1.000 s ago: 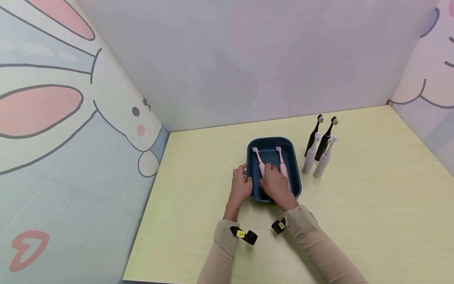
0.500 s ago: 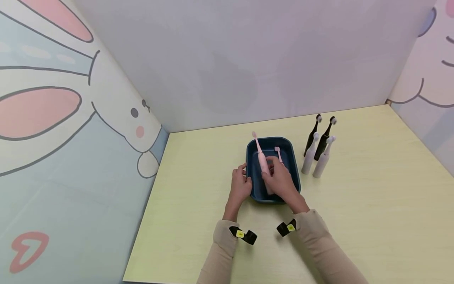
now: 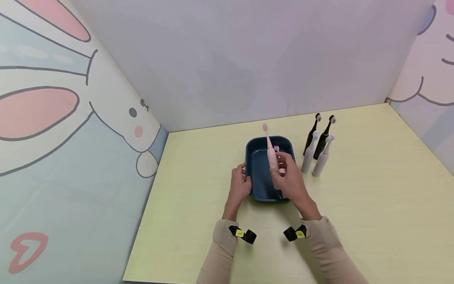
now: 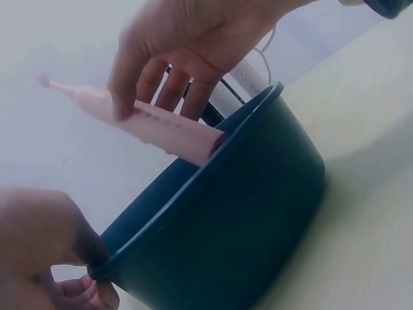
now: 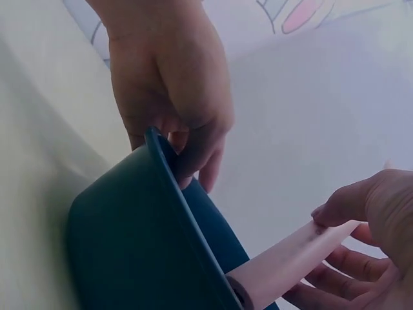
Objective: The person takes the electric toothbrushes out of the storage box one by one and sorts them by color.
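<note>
My right hand (image 3: 292, 179) holds a pink electric toothbrush (image 3: 272, 158) by its handle, thumb on one side and fingers on the other. The brush head points up and away, tilted. In the left wrist view, the base of the toothbrush (image 4: 174, 137) is at the rim of a dark blue plastic bin (image 4: 239, 213). My left hand (image 3: 240, 185) grips the bin's left rim, with the thumb inside, as the right wrist view shows. A second pink toothbrush (image 3: 276, 148) lies in the bin (image 3: 258, 173), mostly hidden behind my right hand.
Right of the bin, two black electric toothbrushes (image 3: 321, 145) stand upright behind two pale lilac ones (image 3: 320, 163). All are on a light wooden table (image 3: 372, 189). A plain wall (image 3: 230, 71) rises at the back, and a wall with a rabbit drawing (image 3: 117, 118) borders the left.
My right hand has taken hold of the left pink toothbrush, lifted it from the bin floor and carried it rightwards. My left hand has stayed on the rim.
</note>
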A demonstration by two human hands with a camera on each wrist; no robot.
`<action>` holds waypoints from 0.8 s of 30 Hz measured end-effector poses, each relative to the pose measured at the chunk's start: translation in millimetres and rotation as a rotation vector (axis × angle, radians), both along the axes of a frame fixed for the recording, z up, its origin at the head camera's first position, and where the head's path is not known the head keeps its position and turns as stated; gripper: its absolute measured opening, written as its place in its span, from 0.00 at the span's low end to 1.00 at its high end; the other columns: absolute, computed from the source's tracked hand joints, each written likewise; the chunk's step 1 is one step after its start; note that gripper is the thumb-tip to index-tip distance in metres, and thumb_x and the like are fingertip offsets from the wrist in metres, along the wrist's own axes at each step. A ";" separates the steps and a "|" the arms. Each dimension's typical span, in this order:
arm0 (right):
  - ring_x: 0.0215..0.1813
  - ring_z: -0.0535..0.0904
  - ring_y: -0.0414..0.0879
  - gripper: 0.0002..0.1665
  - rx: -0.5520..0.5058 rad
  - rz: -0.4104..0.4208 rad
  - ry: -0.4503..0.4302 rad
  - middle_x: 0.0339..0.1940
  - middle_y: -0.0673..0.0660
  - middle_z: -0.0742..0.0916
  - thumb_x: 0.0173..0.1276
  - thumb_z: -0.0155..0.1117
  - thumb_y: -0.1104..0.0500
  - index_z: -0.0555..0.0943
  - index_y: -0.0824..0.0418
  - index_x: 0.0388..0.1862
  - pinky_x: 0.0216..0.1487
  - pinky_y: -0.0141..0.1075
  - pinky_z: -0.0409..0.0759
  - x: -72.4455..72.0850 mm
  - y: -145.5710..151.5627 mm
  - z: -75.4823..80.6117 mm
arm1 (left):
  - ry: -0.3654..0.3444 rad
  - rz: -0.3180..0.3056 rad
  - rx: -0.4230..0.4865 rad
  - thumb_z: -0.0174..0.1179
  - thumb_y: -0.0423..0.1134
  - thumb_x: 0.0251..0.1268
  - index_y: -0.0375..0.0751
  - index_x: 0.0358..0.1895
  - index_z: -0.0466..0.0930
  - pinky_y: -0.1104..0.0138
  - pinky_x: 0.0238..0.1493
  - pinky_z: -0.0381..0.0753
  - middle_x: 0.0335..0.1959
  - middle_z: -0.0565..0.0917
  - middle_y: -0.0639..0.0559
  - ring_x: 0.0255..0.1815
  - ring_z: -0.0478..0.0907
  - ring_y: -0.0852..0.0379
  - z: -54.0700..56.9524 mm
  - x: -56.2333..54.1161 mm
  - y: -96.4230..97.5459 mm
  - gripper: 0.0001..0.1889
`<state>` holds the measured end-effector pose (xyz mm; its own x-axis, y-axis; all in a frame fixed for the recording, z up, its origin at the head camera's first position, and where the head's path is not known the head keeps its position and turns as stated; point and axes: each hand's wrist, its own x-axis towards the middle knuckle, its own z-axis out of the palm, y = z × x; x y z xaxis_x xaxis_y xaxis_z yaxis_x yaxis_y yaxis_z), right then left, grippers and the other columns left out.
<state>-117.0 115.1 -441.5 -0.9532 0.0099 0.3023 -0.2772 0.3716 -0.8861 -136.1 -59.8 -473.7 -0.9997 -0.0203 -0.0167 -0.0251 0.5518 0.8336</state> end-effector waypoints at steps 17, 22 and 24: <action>0.47 0.79 0.46 0.28 -0.075 -0.153 0.110 0.52 0.60 0.81 0.63 0.65 0.63 0.71 0.59 0.63 0.42 0.18 0.75 14.8 22.2 4.1 | -0.004 -0.009 0.001 0.49 0.27 0.64 0.36 0.68 0.64 0.68 0.35 0.70 0.44 0.70 0.43 0.30 0.68 0.59 1.1 2.3 -1.0 0.27; 0.46 0.77 0.33 0.30 -0.082 -0.221 0.158 0.51 0.61 0.82 0.61 0.66 0.66 0.71 0.61 0.62 0.43 0.17 0.74 20.0 31.2 3.1 | -0.001 -0.012 0.016 0.49 0.26 0.63 0.34 0.68 0.64 0.68 0.35 0.70 0.44 0.70 0.42 0.30 0.67 0.58 2.9 3.2 -0.8 0.27; 0.46 0.76 0.30 0.30 -0.099 -0.234 0.182 0.51 0.62 0.82 0.60 0.66 0.67 0.71 0.63 0.62 0.43 0.16 0.74 21.7 34.9 2.1 | 0.000 -0.013 0.017 0.49 0.26 0.63 0.34 0.68 0.64 0.67 0.35 0.69 0.44 0.70 0.42 0.30 0.67 0.58 3.2 3.1 -0.7 0.27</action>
